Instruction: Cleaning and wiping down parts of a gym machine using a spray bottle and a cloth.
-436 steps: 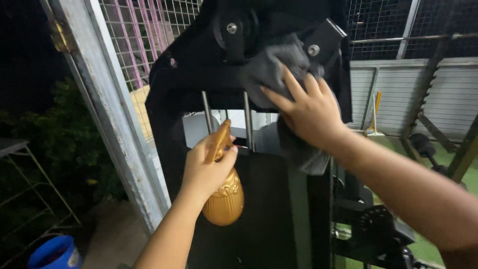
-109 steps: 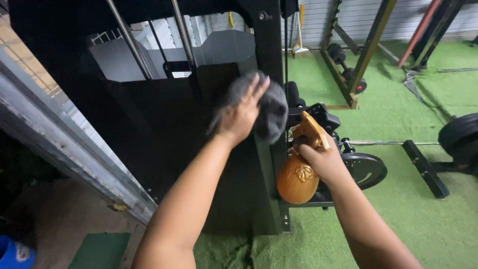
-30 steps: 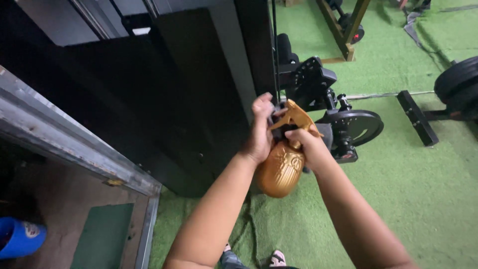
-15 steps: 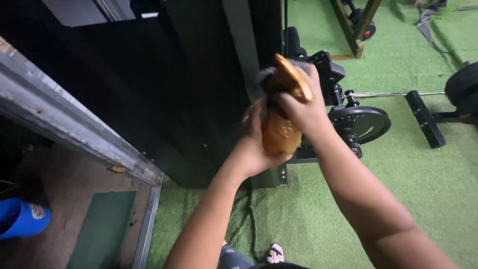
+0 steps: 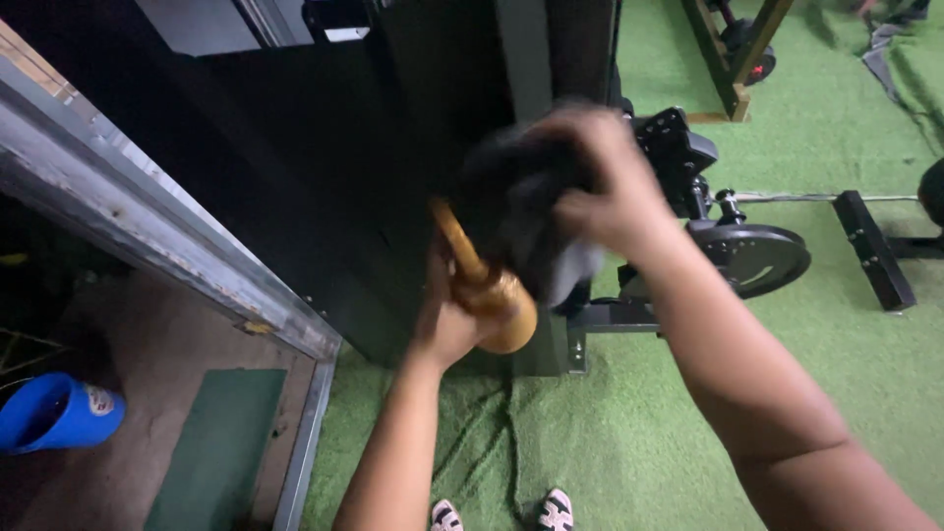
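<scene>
My left hand (image 5: 444, 320) grips a gold spray bottle (image 5: 492, 295) by its neck, low in front of the black gym machine (image 5: 374, 147). My right hand (image 5: 600, 187) is closed on a dark grey cloth (image 5: 521, 211), which bunches against the machine's front upright just above the bottle. Both hands are blurred by motion. The cloth hides part of the bottle's trigger head.
A black weight plate (image 5: 752, 258) on a carriage sits right of the machine on green turf (image 5: 688, 413). A grey metal door frame (image 5: 147, 226) runs diagonally at left, with a green mat (image 5: 211, 442) and a blue bucket (image 5: 54, 413) beyond. My shoes (image 5: 501, 513) show at the bottom.
The bottle and cloth have swapped hands: 3.6 s ago the left hand held the cloth and the right the bottle. Now the left holds the bottle and the right the cloth.
</scene>
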